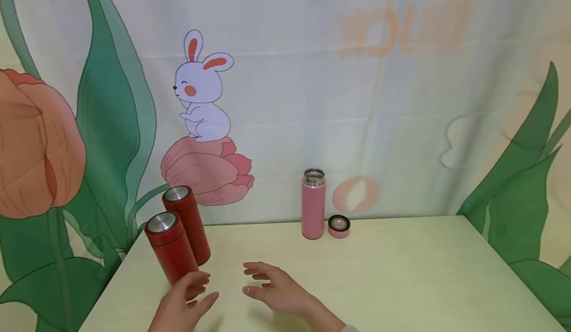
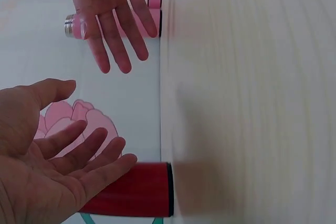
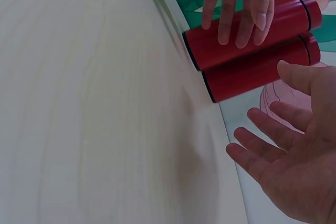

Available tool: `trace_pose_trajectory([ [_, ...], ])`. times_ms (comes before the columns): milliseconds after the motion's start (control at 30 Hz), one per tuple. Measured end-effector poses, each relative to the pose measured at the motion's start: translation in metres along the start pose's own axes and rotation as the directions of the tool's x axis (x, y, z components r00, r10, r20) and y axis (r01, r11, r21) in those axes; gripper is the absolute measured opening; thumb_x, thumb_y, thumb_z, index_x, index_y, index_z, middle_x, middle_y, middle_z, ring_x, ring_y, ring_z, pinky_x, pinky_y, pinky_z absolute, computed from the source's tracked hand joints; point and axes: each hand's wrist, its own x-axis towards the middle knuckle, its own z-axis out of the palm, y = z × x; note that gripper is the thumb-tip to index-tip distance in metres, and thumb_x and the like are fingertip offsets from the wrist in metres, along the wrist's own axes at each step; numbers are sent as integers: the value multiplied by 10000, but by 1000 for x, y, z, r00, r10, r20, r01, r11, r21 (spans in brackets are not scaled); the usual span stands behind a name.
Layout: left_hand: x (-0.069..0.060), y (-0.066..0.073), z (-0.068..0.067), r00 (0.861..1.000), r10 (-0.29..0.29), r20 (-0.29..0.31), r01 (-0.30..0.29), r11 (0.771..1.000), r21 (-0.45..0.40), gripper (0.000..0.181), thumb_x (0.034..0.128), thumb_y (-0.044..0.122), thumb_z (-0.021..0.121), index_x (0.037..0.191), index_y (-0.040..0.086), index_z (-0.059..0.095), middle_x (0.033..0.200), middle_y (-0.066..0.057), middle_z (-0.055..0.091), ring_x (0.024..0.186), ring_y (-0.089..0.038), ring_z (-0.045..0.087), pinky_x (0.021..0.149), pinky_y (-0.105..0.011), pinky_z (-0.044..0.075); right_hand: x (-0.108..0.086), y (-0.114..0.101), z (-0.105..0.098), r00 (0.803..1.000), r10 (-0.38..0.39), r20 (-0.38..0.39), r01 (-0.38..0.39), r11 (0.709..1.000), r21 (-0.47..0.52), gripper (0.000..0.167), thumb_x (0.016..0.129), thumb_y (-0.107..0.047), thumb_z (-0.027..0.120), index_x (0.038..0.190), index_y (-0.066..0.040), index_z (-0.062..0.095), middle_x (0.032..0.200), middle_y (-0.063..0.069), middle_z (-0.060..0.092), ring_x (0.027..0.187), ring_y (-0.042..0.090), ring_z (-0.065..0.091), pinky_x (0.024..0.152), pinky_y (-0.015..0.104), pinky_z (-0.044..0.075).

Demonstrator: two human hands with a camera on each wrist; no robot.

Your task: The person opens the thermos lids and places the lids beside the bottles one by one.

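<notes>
While neither hand has hold of anything, both are up over the desk (image 1: 401, 277), palms roughly facing. Left hand (image 1: 180, 302): fingers spread, lightly bent, thumb well apart from them, nothing in it. It's nearest the front red flask (image 1: 171, 255) and overlaps its lower part in the head view; can't tell if the fingertips touch. Right hand (image 1: 285, 290): same story, fingers relaxed and a bit bent, thumb apart, gap wide, nothing held; well apart from the left one.

Front red flask stands upright near the desk's left edge. Rear red flask (image 1: 196, 233) stands just beside it, nearer the far left corner; can't tell if they touch. Both straight cylinders, smooth dark red with a soft sheen, black band at the base, round shiny silver disc set in a black ring on top.

Pink flask (image 1: 313, 210) is upright by the far edge, about mid-length: slim, glossy, bare silver metal neck, mouth uncovered. Pink cap (image 1: 339, 228) sits just right of it, short and round, black ring uppermost.

Desk is pale, flat, faint wood grain. Behind it hangs creased cloth (image 1: 285, 94), printed with tulips, leaves and a white rabbit (image 1: 207, 119).
</notes>
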Motion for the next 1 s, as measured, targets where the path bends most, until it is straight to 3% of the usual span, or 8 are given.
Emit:
trace_pose_trajectory([
  [200,0,-12,-21,999,9,-36,-7,999,36,469,908,365,807,1219,66,623,1171,-99,719,1027,-290,703,910,-471,618,11,-5,19,999,-4,44,2,1000,30,478,1024,-298,656,1483,-224,546,1459,5,608,1387,334,545,1083,330,506],
  [267,2,-17,-30,999,12,-53,-10,999,44,429,922,367,792,1172,59,628,1157,-116,722,1024,-315,706,901,-480,618,15,-7,26,998,-3,56,2,1000,29,487,1025,-300,653,1492,-230,535,1462,-25,603,1392,322,544,1060,267,503],
  [400,6,-28,-48,995,-6,-103,13,997,75,404,941,384,768,1083,42,607,1073,-127,731,1061,-400,690,885,-503,614,22,-12,36,997,-9,79,6,1000,28,520,1028,-275,647,1523,-216,501,1493,-14,584,1402,309,541,1090,292,500],
  [567,13,-40,-64,987,-65,-148,80,992,97,600,890,531,776,1090,24,527,973,-112,682,1013,-355,652,794,-436,590,33,-18,47,994,-7,108,6,1000,7,588,1023,-241,645,1571,-240,432,1506,-11,573,1406,296,545,1130,378,488],
  [667,16,-42,-67,984,-75,-159,89,992,88,766,864,600,769,1211,-10,458,1100,-200,629,1079,-403,623,815,-452,588,41,-22,53,992,4,126,-3,1000,-10,635,1012,-228,652,1590,-289,396,1536,-32,544,1417,287,538,1138,400,482],
  [833,22,-39,-67,988,-43,-145,53,996,67,1058,862,636,751,1461,-93,271,1412,-336,421,1287,-542,485,993,-607,537,50,-28,61,992,16,127,-9,999,-51,716,990,-197,672,1612,-326,344,1603,-30,468,1442,274,516,1141,419,481],
  [1000,27,-36,-65,993,-5,-117,11,999,48,1181,864,626,755,1576,-73,124,1573,-350,274,1386,-554,380,1091,-666,445,55,-31,65,992,25,123,-17,998,-65,760,977,-162,682,1626,-317,317,1640,-70,409,1452,271,504,1133,409,488],
])
